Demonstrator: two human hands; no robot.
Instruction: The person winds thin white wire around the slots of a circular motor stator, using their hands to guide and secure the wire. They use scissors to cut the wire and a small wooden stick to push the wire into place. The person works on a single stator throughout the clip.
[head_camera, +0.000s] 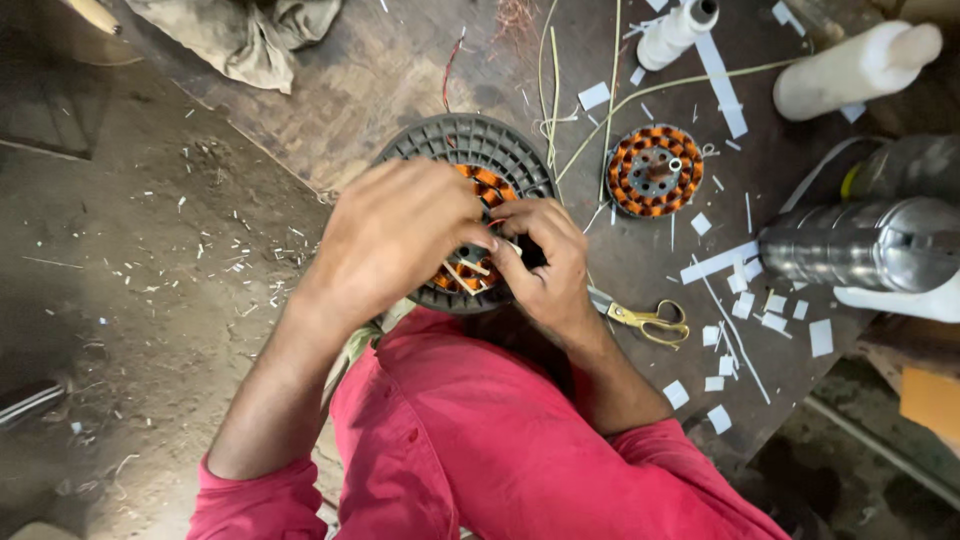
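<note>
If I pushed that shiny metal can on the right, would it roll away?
Probably yes. The metal can lies on its side and looks round and smooth, so a nudge would likely set it rolling. Its shiny surface may be slippery to grab. The white object beside it might stop it. How heavy it is cannot be told.

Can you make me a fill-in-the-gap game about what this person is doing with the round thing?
1. Both hands, the left hand and the right hand, work on a round grey ____.
2. The scissors have ____ handles.
3. The person's shirt is ____.
4. A second orange coil ring lies ____ touched by either hand.

Missing words: grille; yellow; red; not
</note>
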